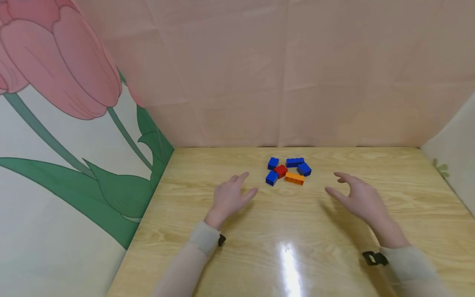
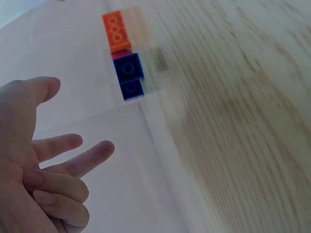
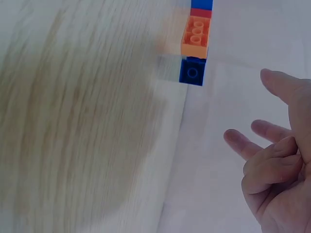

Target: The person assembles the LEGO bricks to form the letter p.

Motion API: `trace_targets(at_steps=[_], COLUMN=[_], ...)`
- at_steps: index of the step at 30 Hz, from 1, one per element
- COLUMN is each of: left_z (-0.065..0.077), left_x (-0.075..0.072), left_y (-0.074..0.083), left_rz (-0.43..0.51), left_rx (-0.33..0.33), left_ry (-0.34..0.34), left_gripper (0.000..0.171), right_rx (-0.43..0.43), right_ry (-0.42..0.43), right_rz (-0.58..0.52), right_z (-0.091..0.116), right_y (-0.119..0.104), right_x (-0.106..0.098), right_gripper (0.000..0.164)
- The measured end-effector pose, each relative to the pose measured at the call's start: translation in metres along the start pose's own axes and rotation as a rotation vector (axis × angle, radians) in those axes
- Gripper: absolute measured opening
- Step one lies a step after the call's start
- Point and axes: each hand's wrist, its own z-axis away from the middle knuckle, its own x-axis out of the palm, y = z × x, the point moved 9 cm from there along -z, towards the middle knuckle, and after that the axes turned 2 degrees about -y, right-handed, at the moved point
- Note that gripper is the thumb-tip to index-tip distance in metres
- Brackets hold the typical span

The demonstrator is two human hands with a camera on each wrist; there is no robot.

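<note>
Both hands, left hand [image 1: 231,196] and right hand [image 1: 357,197], hover palm-inward, fingers apart, holding nothing; glossy studded plastic bricks [image 1: 288,170] lie between them on the wood-grain tabletop [image 1: 297,231].

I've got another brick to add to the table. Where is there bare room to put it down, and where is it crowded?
Bare wood lies on the table right of the brick cluster, left of it toward the tulip wall, and along the near edge between the two sleeves. The left hand and right hand flank the bricks, so that middle strip is tight.
</note>
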Motion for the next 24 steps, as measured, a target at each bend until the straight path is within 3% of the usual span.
trace_targets(at_steps=[17, 24], left_z=[-0.032, -0.045], left_x=[0.028, 0.037], left_y=[0.018, 0.023], left_rz=[-0.029, 0.019], left_rx=[-0.013, -0.016], left_ry=[-0.11, -0.122], left_gripper=[0.066, 0.065], right_rx=[0.013, 0.019], right_ry=[0.001, -0.014], right_rz=[-0.051, -0.095], right_z=[-0.041, -0.059], right_y=[-0.005, -0.003], right_x=[0.017, 0.027], right_gripper=[0.076, 0.078])
